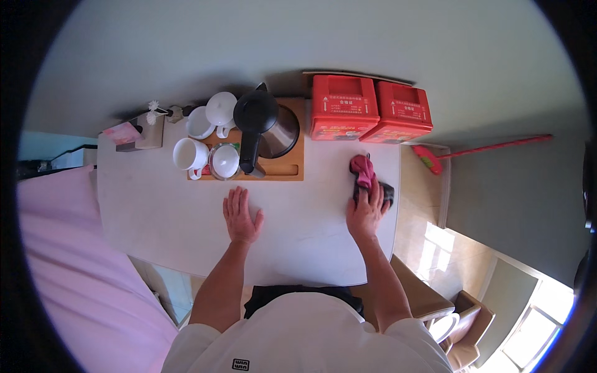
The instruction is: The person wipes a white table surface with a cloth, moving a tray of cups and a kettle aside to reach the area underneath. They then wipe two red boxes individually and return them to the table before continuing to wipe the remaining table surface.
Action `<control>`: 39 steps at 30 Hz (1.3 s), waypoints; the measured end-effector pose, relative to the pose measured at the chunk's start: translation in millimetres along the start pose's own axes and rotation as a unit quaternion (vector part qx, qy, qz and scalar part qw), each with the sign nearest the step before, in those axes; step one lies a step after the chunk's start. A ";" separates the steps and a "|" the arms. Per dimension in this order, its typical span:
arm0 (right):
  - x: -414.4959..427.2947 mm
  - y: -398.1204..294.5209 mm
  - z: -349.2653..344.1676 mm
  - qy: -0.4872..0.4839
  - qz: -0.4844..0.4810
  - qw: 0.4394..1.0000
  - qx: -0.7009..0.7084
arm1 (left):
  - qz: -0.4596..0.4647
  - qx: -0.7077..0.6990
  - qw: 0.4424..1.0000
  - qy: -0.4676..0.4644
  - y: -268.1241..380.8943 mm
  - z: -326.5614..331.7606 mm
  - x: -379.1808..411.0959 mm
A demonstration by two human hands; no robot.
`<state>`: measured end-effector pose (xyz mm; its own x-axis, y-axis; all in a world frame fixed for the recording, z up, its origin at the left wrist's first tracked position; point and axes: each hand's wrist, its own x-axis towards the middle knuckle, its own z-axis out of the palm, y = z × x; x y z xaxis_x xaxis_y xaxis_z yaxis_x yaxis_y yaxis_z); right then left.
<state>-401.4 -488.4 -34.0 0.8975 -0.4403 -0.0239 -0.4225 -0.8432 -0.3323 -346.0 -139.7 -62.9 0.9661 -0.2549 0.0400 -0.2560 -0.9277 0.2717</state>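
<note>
My left hand (241, 219) lies palm down on the white tabletop (298, 228), just in front of a wooden tray (296, 144); nothing is in it. Towards the table's right edge, my right hand (367, 212) presses on a pink and black cloth (363, 170), its fingers spread over the dark part; whether they grip it is hidden. On the tray stand a black-lidded metal kettle (284, 133), a white lidded pot (221, 108) and a clear jar with a white lid (225, 161). A white mug (190, 154) is at the tray's left front corner, beside a white bowl (200, 123).
Two red boxes (345, 109) (405, 112) stand against the wall behind the cloth. A tissue box (151, 133) is at the back left. A red-handled broom (489, 147) leans beyond the right edge. A pink curtain (84, 261) hangs at left; a brown chair (419, 291) is at lower right.
</note>
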 end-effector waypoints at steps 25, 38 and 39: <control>14.9 41.1 -8.5 0.039 -0.019 0.999 -0.013 | 0.009 0.012 1.000 -0.007 -0.4 1.9 0.8; -97.5 65.6 -21.0 0.038 -0.008 0.999 0.027 | 0.079 0.027 0.994 0.064 -2.0 11.5 0.7; -114.4 70.9 -24.1 0.028 -0.003 0.999 0.035 | 0.081 0.029 0.994 0.061 -0.1 12.4 0.0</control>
<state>-537.1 -505.2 -32.2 0.8905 -0.4539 0.0307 -0.4059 -0.8233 -0.3968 -346.3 -143.0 -74.8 0.9076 -0.3716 0.1954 -0.4073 -0.8922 0.1954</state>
